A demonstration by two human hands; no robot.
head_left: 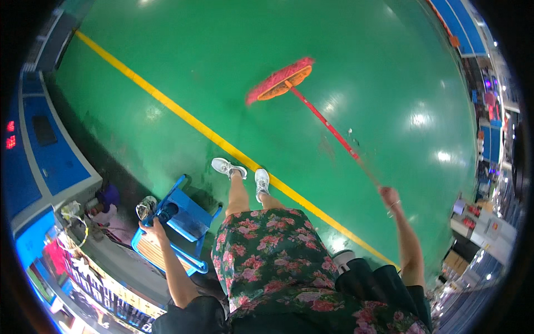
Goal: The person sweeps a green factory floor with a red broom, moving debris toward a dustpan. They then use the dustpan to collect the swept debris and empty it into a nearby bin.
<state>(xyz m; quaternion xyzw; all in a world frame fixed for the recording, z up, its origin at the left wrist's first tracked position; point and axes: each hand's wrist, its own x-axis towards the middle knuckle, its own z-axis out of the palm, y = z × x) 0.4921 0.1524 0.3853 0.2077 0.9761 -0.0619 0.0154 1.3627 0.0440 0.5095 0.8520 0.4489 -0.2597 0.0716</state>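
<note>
My right hand [390, 196]: grasping red broom [321, 119]. My left hand [153, 227]: at dark object [168, 212], grip unclear. Right: cartons [497, 229], contents hidden.

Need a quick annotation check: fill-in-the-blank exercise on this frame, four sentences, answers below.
1. The right hand grips the mop by its ____ handle.
2. The blue chair stands to the person's ____.
3. The stripe across the green floor is ____.
4. The dark green garment over the person's lap is printed with pink ____.

Missing words: red; left; yellow; flowers.
</note>
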